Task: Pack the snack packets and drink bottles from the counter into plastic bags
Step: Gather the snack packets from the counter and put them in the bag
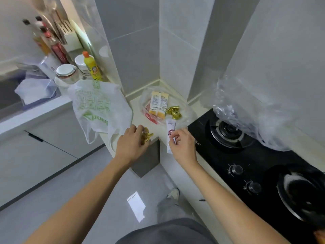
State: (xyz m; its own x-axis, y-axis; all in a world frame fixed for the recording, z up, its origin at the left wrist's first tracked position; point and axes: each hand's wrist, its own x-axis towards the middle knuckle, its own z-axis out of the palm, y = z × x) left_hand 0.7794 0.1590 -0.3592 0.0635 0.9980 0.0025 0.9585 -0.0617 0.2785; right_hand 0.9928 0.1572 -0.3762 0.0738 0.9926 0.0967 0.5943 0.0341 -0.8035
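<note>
Left hand: fingers curled round a gold wrapped snack at the near edge of the table.
Right hand: fingers pinched a white packet — its far end lay on the table.
Clear bag: far middle, holding yellow packets and red ones; another gold snack just right of them.
White bag: left, green print, draped over the table edge.
Stove: right — crumpled clear plastic behind it.
</note>
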